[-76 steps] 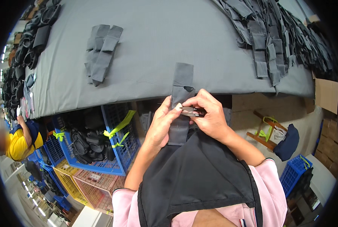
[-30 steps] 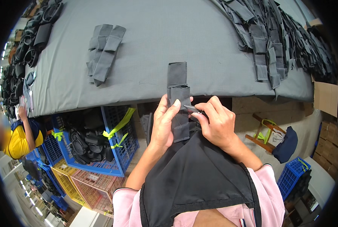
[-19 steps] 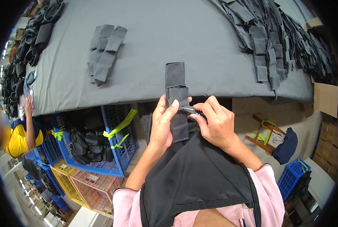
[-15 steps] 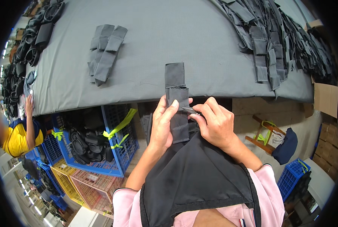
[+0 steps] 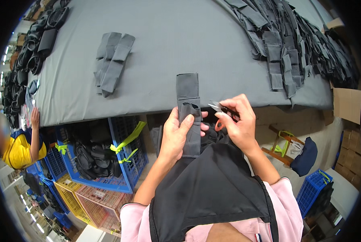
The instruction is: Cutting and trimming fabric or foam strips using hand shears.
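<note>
My left hand (image 5: 177, 131) grips a dark grey sewn fabric strip (image 5: 187, 86), thumb on top and fingertips showing past its right side. The strip's far end rests on the table, its near end hangs over the edge toward my apron. A fold in the strip gapes a little just above my thumb. My right hand (image 5: 240, 121) is closed round small thread snips (image 5: 216, 107) with dark and orange parts. Their two bare blades point left, apart from each other and clear of the strip.
The grey-covered table (image 5: 156, 48) carries a few similar strips (image 5: 113, 60) at left and a big heap of strips (image 5: 283, 52) at right. Below its edge stand a blue crate (image 5: 124, 161) of black items and a wooden stool (image 5: 283, 145). A person in yellow (image 5: 23, 147) is at far left.
My right hand has drawn the snips away from the strip to the right, and their blades have parted. The strip's fold now gapes. My left hand still holds the strip.
</note>
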Available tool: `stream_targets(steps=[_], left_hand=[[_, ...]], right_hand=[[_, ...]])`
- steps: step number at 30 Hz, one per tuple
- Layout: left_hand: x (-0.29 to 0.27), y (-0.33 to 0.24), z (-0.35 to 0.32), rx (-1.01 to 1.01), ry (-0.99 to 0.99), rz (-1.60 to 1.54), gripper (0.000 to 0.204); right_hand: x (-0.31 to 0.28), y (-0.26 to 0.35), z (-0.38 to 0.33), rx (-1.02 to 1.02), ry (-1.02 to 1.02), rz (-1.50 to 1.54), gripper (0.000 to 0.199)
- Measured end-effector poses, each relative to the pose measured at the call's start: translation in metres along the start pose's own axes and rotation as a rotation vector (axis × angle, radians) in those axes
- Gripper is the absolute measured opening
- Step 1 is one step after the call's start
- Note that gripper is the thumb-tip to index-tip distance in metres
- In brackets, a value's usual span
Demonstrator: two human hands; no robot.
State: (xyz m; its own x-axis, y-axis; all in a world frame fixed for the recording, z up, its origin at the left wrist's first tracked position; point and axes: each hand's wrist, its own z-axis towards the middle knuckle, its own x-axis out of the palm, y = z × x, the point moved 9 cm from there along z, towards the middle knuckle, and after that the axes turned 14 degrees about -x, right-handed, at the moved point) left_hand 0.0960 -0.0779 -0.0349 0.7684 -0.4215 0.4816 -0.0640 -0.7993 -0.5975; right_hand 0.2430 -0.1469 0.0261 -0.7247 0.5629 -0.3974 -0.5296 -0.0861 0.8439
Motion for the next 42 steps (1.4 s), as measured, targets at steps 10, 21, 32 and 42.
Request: stream_targets(steps=[10, 21, 32, 42], left_hand=[[0.009, 0.001, -0.006, -0.033, 0.054, 0.009, 0.032], [0.008, 0.003, -0.005, -0.047, 0.066, -0.011, 0.035], [0.009, 0.003, -0.005, -0.055, 0.088, -0.024, 0.039], [0.011, 0.006, -0.006, -0.089, 0.076, 0.032, 0.032]], right_hand=[[0.011, 0.032, 0.016, -0.400, 0.066, -0.402, 0.026], [0.015, 0.031, 0.011, -0.414, 0.074, -0.462, 0.021], [0.008, 0.025, 0.012, -0.267, 0.026, -0.276, 0.019], [0.010, 0.009, 0.009, -0.111, 0.002, -0.037, 0.017]])
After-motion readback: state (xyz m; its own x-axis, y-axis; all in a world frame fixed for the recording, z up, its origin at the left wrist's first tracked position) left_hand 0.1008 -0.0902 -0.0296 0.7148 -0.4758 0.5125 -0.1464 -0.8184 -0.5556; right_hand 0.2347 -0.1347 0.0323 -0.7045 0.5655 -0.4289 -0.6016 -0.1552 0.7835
